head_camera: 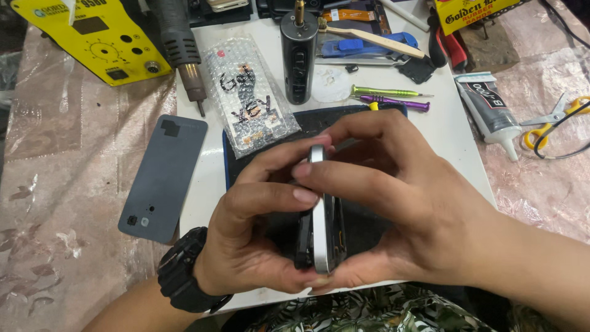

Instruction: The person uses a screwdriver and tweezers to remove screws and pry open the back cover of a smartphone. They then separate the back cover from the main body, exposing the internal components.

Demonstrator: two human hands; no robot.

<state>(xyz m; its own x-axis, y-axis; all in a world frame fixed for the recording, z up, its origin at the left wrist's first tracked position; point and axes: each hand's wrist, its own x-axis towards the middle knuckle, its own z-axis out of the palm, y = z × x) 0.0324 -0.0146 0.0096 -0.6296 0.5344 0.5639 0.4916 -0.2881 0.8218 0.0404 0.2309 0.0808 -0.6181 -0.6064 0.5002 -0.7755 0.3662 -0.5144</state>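
Two hands clasp a phone (319, 215) held edge-up between them: the left hand (258, 240) grips its near side, thumb on the silver frame, while the right hand (393, 215) pinches its top. Beyond the fingers lies a dark mat (270, 154); left of the left hand, a grey back cover (163, 175).

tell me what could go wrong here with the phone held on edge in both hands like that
1. The phone is held edge-up above the dark mat, pinched by the left hand and right hand; its dark front layer looks partly parted from the silver frame, so uneven thumb pressure could crack it.
2. A slipped grip might drop it toward the table edge.
3. The glue tube and screwdrivers lie close; a jolted elbow could scatter them.
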